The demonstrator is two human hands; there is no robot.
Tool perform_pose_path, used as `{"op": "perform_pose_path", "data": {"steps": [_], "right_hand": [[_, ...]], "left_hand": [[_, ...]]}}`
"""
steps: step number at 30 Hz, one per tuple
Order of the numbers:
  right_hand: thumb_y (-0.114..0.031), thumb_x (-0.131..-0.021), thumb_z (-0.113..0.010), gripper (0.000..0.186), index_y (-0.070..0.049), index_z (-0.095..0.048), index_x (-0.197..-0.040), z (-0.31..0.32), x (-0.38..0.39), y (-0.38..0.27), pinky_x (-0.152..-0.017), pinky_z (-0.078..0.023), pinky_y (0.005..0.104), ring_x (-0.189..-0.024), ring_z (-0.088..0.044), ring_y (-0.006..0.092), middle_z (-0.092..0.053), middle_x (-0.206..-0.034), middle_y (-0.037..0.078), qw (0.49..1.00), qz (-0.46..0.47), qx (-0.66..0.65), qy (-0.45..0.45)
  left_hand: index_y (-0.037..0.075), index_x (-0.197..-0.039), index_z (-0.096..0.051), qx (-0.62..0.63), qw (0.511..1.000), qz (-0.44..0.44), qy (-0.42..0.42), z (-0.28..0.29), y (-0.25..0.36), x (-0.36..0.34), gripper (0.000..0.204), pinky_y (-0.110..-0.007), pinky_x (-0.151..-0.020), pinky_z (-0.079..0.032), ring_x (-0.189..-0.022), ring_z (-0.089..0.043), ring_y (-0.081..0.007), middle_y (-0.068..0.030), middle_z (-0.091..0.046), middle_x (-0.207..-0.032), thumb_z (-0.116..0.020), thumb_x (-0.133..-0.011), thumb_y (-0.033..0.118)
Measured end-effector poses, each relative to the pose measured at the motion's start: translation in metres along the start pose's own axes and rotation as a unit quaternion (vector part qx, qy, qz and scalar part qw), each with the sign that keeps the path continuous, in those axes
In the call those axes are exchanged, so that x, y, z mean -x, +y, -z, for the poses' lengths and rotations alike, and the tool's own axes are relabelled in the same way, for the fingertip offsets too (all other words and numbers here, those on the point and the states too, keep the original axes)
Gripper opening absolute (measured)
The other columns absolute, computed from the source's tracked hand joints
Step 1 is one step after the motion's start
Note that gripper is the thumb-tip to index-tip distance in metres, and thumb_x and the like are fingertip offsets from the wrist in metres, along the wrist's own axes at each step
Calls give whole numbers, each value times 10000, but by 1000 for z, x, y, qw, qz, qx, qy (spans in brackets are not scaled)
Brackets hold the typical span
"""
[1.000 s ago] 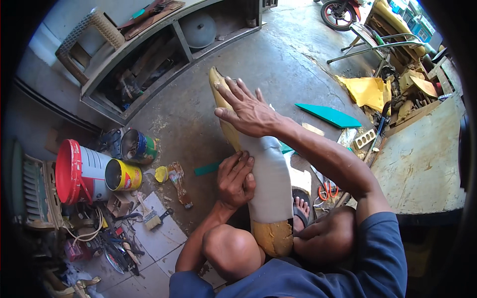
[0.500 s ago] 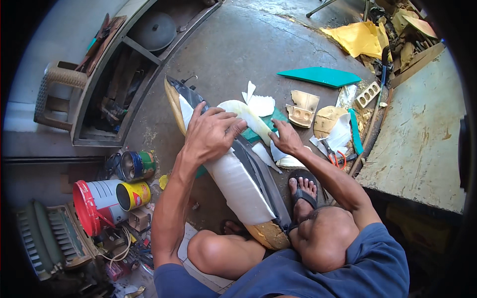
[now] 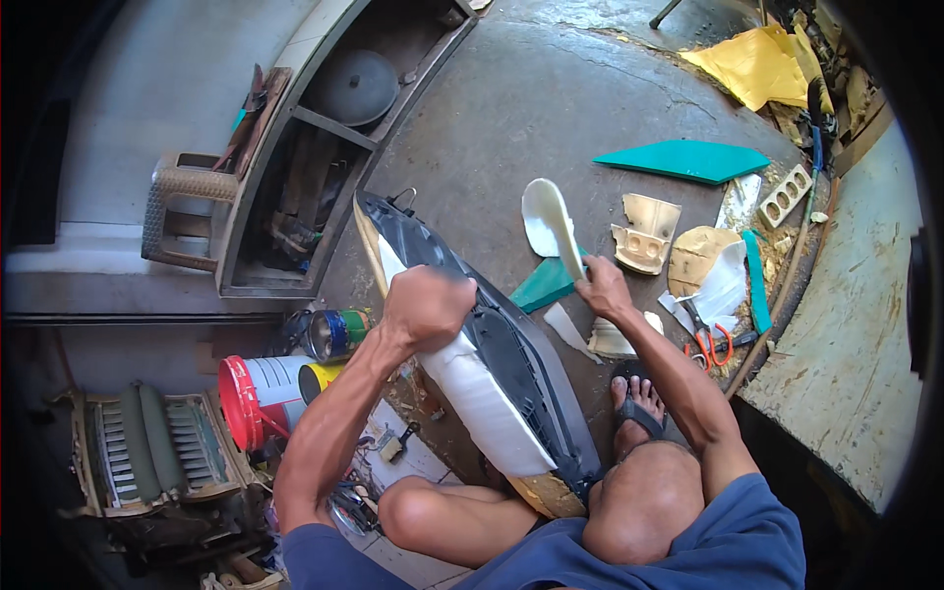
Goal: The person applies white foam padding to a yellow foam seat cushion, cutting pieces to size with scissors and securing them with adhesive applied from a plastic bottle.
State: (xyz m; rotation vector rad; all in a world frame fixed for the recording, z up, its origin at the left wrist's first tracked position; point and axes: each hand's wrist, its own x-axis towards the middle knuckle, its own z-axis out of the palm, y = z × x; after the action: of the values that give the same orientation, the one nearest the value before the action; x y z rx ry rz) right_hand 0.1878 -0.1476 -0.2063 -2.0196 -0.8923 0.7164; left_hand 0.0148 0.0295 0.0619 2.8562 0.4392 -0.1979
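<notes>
Seat (image 3: pixel 503 359) lies under left hand (image 3: pixel 428 309), fingers curled; right hand (image 3: pixel 604 287) pinches foam strip (image 3: pixel 547 220).

Left hand (image 3: pixel 430 307) touches seat (image 3: pixel 508 364); right hand (image 3: pixel 604 288) holds strip (image 3: pixel 549 218).

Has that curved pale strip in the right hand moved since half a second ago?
Yes: judged against the dimpled tan scrap, the pale strip has swung right, its far end now nearer it.

The seat's base (image 3: pixel 516 369) is black, its padding (image 3: pixel 482 398) white and brownish yellow. The curved foam piece (image 3: pixel 545 221) is off-white. The flat board (image 3: pixel 683 160) is teal, the scissors (image 3: pixel 702 337) orange-handled.
</notes>
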Motion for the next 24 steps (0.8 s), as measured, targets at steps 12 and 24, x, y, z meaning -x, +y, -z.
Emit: {"op": "perform_pose_path", "data": {"steps": [12, 24], "right_hand": [[-157, -959, -701, 387, 20, -662, -1301, 139, 71, 16, -880, -529, 299, -966, -675, 130, -741, -1107, 88, 969, -39, -228, 89], [-213, -1019, -664, 382, 4, -637, -1332, 190, 130, 8, -864, -509, 262, -970, -635, 121, -698, -1161, 56, 910, -29, -251, 329]], "left_hand": [[-50, -769, -744, -59, 979, 130, -148, 3, 4, -73, 697, -522, -747, -536, -702, -667, -460, -320, -647, -701, -506, -974, 572], [-112, -1173, -679, 94, 924, 367, 55, -5, -129, -99, 763, -475, -1064, -444, -1253, -580, -485, -373, -609, -1267, -484, -947, 590]]}}
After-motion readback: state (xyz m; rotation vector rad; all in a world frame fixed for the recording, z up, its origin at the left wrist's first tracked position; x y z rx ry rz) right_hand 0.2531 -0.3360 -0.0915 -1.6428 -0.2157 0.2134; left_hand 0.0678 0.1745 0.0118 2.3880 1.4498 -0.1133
